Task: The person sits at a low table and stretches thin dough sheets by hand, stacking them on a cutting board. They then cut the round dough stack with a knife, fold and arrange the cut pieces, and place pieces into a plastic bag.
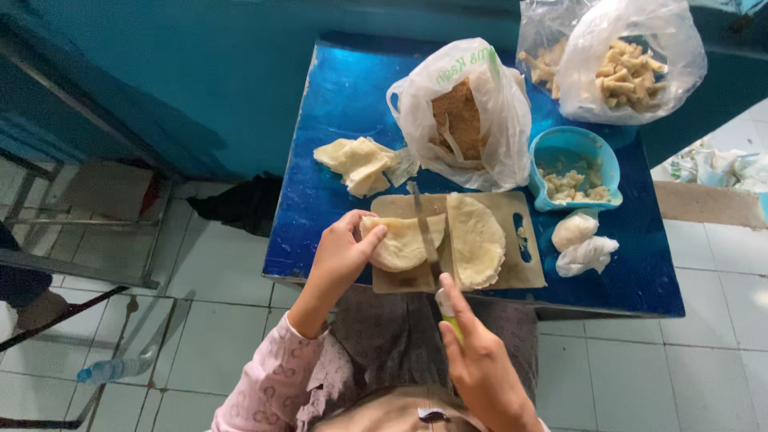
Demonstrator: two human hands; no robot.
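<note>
A wooden cutting board lies on the near edge of a small blue table. On it rests a round stack of pale dough wrappers, split down the middle. My left hand pulls the left half aside by its edge. The right half stays flat on the board. My right hand grips a knife by its yellow-green handle, and the blade runs along the cut between the halves.
A pile of cut wrapper pieces sits left of the board. Behind it stand a plastic bag of brown crumbs, a blue bowl of filling and a bag of fried sticks. A bottle lies on the tiled floor.
</note>
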